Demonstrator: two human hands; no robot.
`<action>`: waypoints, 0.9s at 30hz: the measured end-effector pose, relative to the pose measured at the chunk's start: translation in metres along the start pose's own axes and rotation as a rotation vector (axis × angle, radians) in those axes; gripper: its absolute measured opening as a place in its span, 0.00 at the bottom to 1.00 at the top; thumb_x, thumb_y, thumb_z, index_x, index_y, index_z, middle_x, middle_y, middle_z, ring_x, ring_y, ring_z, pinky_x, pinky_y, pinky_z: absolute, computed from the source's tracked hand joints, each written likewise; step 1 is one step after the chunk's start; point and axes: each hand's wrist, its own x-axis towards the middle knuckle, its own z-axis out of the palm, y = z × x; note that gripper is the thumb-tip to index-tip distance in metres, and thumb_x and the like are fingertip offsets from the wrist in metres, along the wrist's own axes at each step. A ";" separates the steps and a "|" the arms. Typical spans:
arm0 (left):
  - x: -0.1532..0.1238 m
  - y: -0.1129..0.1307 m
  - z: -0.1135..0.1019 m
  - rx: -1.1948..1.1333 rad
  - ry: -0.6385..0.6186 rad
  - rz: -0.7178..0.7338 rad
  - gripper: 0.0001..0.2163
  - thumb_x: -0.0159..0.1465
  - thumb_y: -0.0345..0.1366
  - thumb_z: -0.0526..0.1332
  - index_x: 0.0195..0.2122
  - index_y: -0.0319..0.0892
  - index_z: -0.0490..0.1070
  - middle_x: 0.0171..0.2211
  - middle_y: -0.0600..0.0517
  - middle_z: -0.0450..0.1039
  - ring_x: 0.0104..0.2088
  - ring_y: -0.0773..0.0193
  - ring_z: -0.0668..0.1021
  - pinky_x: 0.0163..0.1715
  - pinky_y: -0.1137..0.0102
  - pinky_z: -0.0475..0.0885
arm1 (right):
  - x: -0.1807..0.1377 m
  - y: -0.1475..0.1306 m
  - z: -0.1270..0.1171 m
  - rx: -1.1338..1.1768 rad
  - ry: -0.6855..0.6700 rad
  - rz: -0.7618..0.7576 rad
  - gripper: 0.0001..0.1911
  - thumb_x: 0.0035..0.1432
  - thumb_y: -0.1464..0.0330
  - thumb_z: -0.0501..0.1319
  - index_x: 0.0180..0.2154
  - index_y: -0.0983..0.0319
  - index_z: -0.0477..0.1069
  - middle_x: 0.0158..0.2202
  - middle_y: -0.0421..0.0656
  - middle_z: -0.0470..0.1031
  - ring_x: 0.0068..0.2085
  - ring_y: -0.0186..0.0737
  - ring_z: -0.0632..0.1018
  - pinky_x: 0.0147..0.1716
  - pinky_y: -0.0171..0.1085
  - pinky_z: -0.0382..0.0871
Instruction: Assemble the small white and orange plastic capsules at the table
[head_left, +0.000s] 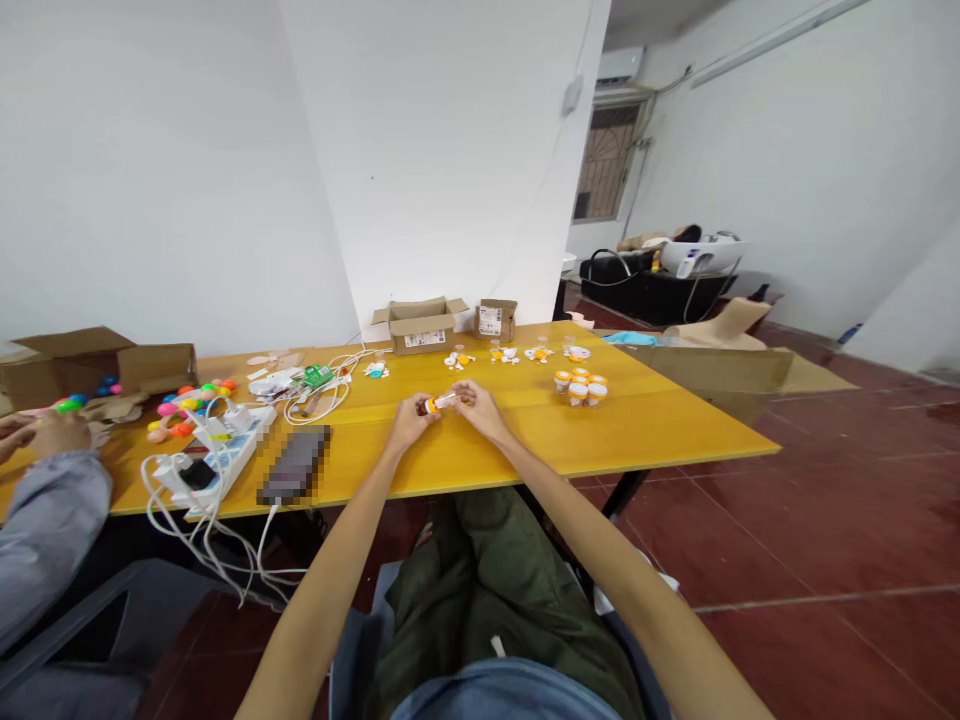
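Over the yellow table (637, 440), my left hand (409, 420) is closed around a small orange-and-white lidded piece (433, 405). The fingers of my right hand (477, 408) pinch the pale, clear-looking end of the same piece, close to my left hand. Fingers hide much of it, so I cannot tell whether its parts are joined. To the right stands a cluster of several small clear tubs (577, 397) with orange and white lids. Beyond my hands lie small heaps of orange and white parts (459, 360), and a teal and white heap (376, 370).
Two cardboard boxes, one open (420, 330) and one smaller (495, 318), stand by the wall. At left are a power strip (244, 445) with tangled white cables, a phone (296, 465) and colourful balls (191, 400). Another person's sleeved arm (56, 510) reaches in there.
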 end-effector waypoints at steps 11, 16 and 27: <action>-0.002 0.004 0.000 0.041 -0.062 0.036 0.14 0.46 0.38 0.74 0.33 0.41 0.78 0.28 0.53 0.77 0.29 0.63 0.75 0.35 0.67 0.72 | -0.005 -0.010 0.001 0.052 -0.099 0.024 0.15 0.45 0.60 0.71 0.35 0.58 0.72 0.38 0.41 0.79 0.38 0.40 0.80 0.41 0.40 0.76; -0.001 0.004 0.000 0.062 -0.056 0.083 0.13 0.47 0.39 0.74 0.33 0.41 0.79 0.30 0.52 0.77 0.31 0.62 0.76 0.38 0.66 0.74 | -0.003 -0.006 0.000 0.060 -0.102 0.034 0.15 0.45 0.61 0.71 0.34 0.58 0.72 0.37 0.41 0.79 0.38 0.41 0.80 0.41 0.40 0.76; -0.005 0.014 0.001 -0.107 -0.158 0.052 0.16 0.50 0.44 0.73 0.37 0.41 0.79 0.34 0.49 0.81 0.40 0.55 0.81 0.48 0.61 0.74 | 0.000 0.001 -0.004 0.068 -0.096 0.014 0.14 0.46 0.61 0.71 0.35 0.58 0.74 0.37 0.42 0.79 0.41 0.42 0.80 0.43 0.41 0.75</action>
